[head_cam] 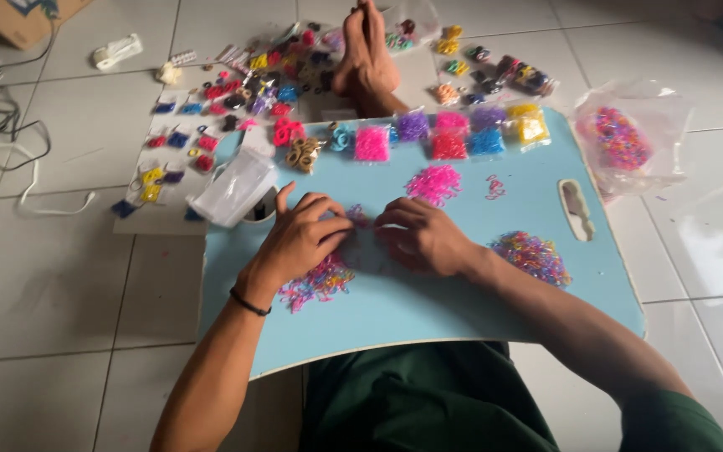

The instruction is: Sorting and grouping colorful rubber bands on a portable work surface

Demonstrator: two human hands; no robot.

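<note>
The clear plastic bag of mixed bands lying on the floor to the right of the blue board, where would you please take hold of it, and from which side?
Judging by its pose, grip the clear plastic bag at its crumpled upper edge, coming from above on the far side. The bands sit bunched in its middle and the loose film around them is slack, so a pinch on that film should lift it without squeezing the contents. It lies apart from the blue board.

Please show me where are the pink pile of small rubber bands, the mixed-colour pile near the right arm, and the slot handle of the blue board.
pink pile [434, 182], head view, middle of the heap.
mixed-colour pile [532, 255], head view, centre of the heap.
slot handle [576, 209], head view, middle of the cut-out.
</note>
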